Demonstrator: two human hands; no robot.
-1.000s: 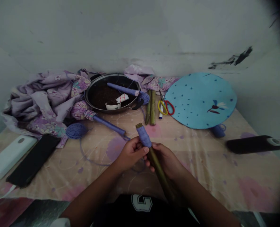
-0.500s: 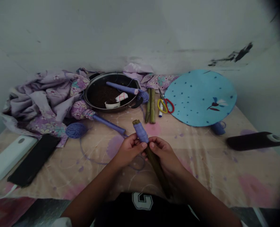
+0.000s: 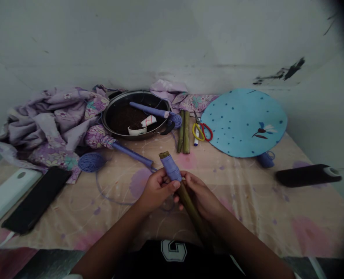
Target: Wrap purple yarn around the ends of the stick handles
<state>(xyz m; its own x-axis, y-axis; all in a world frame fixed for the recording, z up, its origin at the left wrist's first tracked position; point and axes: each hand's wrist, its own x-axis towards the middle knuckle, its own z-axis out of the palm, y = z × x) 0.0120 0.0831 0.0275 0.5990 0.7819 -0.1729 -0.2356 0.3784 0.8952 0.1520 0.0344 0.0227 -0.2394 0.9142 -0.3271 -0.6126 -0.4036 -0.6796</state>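
My left hand (image 3: 156,189) and my right hand (image 3: 199,195) both grip a brown-green stick (image 3: 189,207) low in the middle of the view. Its upper end is wound with purple yarn (image 3: 170,167). My left thumb and fingers pinch the stick at the lower edge of the winding. My right hand wraps the bare shaft just below. A thin purple strand runs across the cloth from near my hands to a purple yarn ball (image 3: 91,161) on the left.
A dark pan (image 3: 116,106) holds a yarn-wrapped stick (image 3: 149,110) and a white cup (image 3: 141,126). Two bare sticks (image 3: 183,131), scissors (image 3: 201,130), a blue round fan (image 3: 244,122), crumpled floral fabric (image 3: 47,124), a black phone (image 3: 34,199), a white device (image 3: 7,193) and a black roll (image 3: 305,175) lie around.
The stick's wrapped end has shifted slightly left and tilted; both hands keep their grip. The view has moved a little.
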